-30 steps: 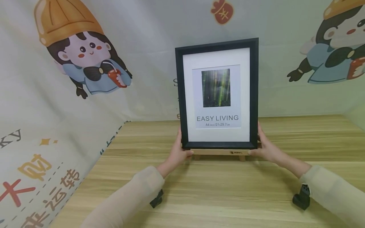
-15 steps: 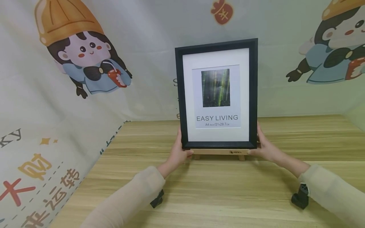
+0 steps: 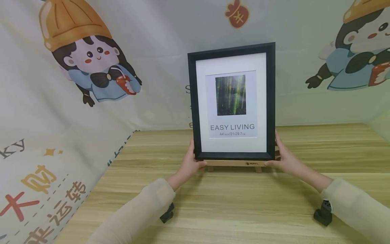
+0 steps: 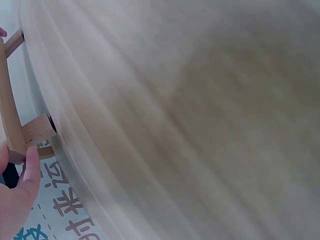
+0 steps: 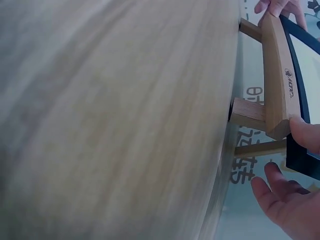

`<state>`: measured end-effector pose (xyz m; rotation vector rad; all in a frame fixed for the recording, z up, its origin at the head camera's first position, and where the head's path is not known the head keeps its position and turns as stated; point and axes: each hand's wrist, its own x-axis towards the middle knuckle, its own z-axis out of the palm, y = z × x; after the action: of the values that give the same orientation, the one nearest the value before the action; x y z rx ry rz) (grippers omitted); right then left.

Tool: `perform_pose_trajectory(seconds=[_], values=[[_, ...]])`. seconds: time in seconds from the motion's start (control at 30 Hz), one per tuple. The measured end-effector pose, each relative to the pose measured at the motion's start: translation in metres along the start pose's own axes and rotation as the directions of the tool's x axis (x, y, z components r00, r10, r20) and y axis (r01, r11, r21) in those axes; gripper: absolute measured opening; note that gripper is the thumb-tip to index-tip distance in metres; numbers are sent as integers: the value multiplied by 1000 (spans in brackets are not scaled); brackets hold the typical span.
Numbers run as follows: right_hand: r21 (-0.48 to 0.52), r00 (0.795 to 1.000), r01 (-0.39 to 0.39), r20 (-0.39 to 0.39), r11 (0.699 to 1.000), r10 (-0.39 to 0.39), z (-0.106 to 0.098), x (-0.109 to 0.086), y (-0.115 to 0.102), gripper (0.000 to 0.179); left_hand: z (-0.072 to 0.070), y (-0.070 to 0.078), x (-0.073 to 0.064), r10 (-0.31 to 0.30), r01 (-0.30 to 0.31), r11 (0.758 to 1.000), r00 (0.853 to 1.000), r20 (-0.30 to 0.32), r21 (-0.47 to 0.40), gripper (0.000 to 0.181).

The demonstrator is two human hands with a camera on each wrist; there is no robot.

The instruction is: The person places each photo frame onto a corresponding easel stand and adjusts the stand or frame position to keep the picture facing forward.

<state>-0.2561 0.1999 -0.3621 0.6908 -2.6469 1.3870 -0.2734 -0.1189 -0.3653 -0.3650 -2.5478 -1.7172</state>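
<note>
A black picture frame (image 3: 231,101) with a white mat and a bamboo print stands upright on a small wooden easel (image 3: 228,163). At the lower left corner, my left hand (image 3: 191,163) grips the end of the easel's ledge, thumb in front. My right hand (image 3: 286,161) holds the opposite end, its thumb on the ledge beside the frame's corner. In the right wrist view, other fingers (image 5: 280,187) spread below and behind that corner. The left wrist view has a finger (image 4: 33,165) against the ledge end. Much of the easel is hidden behind the frame.
The easel's feet rest on a wood-grain table (image 3: 243,206). Behind and to the left hangs a printed cloth (image 3: 161,67) with cartoon figures and lettering. Black wrist devices (image 3: 323,212) hang below both sleeves.
Hands, frame and easel keep nearly the same place. The whole head view shifts very slightly.
</note>
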Motion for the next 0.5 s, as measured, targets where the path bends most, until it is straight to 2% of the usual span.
perform_pose_trajectory(seconds=[0.2,0.5], values=[[-11,1000,11,-8,1000,-11,0,-1,2,112,-1,-4,0,-14,14,1000,1000,12,6,104],[-80,999,35,-26,996,-37,-3,-11,0,109,-7,-7,-2,-51,52,997,999,18,-50,96]])
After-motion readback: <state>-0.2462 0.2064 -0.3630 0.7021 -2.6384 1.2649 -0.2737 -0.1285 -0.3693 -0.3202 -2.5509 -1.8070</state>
